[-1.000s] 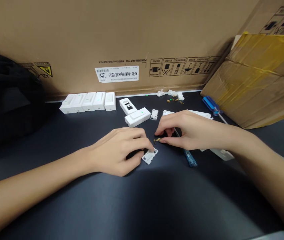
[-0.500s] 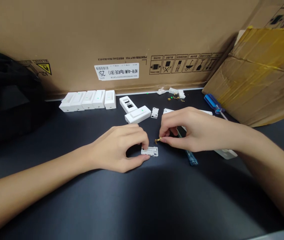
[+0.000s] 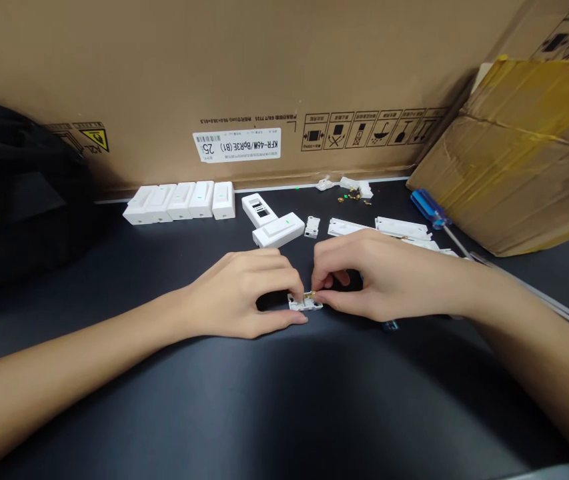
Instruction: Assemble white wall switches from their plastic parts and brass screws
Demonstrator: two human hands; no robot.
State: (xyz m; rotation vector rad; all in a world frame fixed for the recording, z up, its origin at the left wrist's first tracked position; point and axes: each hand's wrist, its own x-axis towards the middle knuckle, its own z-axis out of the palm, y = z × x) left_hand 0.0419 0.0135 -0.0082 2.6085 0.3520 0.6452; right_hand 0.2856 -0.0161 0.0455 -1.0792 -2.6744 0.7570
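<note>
My left hand (image 3: 249, 290) rests on the dark table, fingertips and thumb closed on a small white plastic switch base (image 3: 306, 305) that lies flat. Thumb and forefinger of my right hand (image 3: 359, 273) pinch a small brass contact piece (image 3: 311, 295) at the base's upper right side. The brass sits in or just over the base; its exact seating is hidden by the fingers. Just beyond the hands lie an assembled white switch (image 3: 279, 231), an open white switch housing (image 3: 258, 208) and another small white base (image 3: 312, 227).
Several white switches (image 3: 182, 200) stand in a row at the back left. White covers (image 3: 403, 228) lie behind my right hand, near a blue-handled screwdriver (image 3: 429, 205). Brass bits (image 3: 354, 195) are at the back. Large cardboard boxes (image 3: 524, 153) and a black bag (image 3: 19, 193) border the table.
My right hand has moved left and slightly down, bringing the brass contact piece from beside the white base onto it. My left hand still holds the base, which has shifted slightly right.
</note>
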